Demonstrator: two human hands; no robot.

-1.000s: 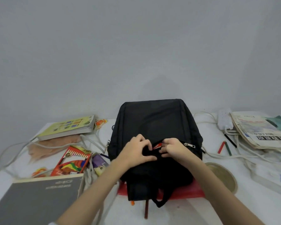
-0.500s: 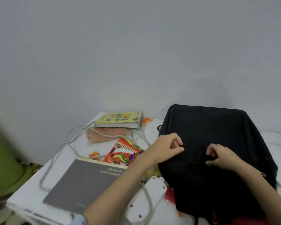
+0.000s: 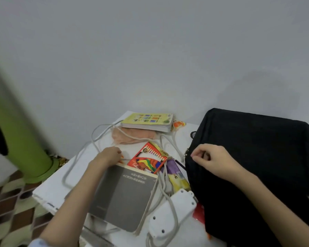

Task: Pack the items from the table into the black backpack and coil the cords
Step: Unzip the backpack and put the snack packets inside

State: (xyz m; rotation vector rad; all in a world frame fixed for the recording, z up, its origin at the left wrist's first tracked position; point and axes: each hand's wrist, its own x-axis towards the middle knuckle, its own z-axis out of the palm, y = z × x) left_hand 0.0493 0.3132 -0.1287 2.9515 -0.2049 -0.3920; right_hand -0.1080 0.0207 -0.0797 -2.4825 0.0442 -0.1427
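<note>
The black backpack [image 3: 257, 157] stands on the right of the white table [image 3: 48, 191]. My right hand [image 3: 210, 159] lies on its left side, fingers curled, thumb and forefinger meeting just beside a metal zipper pull [image 3: 186, 154]; whether they pinch it is unclear. My left hand [image 3: 107, 155] reaches over the far edge of a grey book [image 3: 125, 196], its fingers curled down on a small orange item [image 3: 121, 157]. A coloured-pencil box [image 3: 147, 160] lies just right of that hand. Grey cords [image 3: 75, 163] loop across the table.
A white power strip [image 3: 171, 213] lies by the backpack's front corner, cords around it. A yellow-green book [image 3: 148, 122] on a peach cloth [image 3: 132, 138] sits at the back. Purple and yellow packets [image 3: 177, 177] lie between box and backpack. A green pillar [image 3: 21, 139] stands on the floor left.
My view has swung left. My left hand left the backpack and reached to the far edge of the grey book. My right hand slid to the backpack's left side.
</note>
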